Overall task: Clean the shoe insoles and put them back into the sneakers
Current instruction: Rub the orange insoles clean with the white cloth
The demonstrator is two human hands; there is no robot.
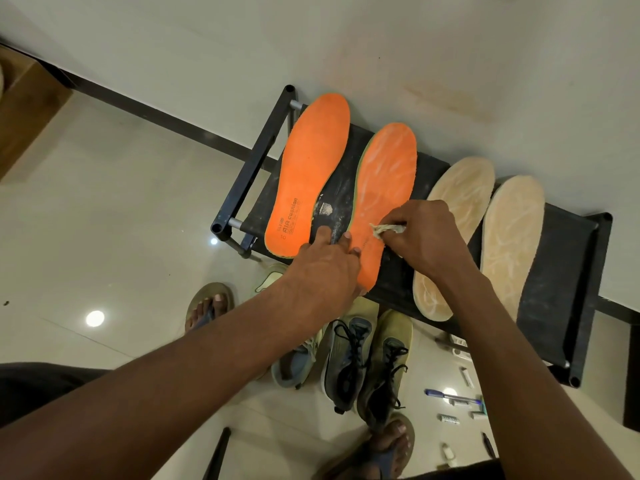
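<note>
head view: nearest, below the black rack [561, 271], the olive sneakers [367, 362] wait on the floor for refilling. on the rack top, the left hand [325, 271] presses spread fingers on the second orange insole [384, 188], likely to pin it, while the right hand [426, 233] pinches a crumpled wipe [386, 230] against it. beyond lie the other orange insole [308, 181] and two beige insoles [485, 230].

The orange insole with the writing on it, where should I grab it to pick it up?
Pinch the orange foam insole with printed lettering at its heel end, from the near side. It lies flat on the black shoe rack, and that heel overhangs the edge, so fingers can probably slip underneath.
</note>
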